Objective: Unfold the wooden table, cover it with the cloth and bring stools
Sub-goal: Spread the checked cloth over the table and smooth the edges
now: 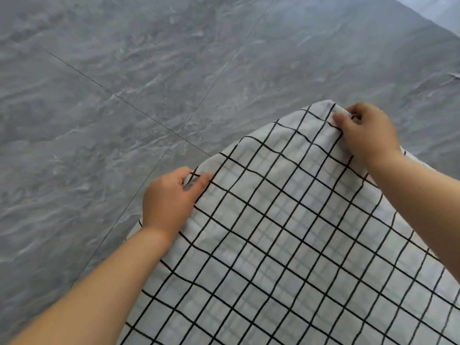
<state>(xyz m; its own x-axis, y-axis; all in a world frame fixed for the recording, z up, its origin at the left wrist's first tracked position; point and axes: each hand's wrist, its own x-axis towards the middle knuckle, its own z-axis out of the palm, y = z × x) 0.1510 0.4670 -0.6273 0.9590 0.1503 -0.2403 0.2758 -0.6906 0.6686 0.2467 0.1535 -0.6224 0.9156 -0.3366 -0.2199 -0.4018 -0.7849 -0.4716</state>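
Grey, marble-veined floor tiles (99,95) with thin dark joints stretch as open floor to the left of and beyond a white cloth with a black grid pattern (286,232). The cloth spreads across the lower right, and whatever lies beneath it is hidden. A person's left hand (169,197) pinches the cloth's far edge, thumb on top and fingers curled under. The right hand (366,130) bunches the far corner in a closed grip.
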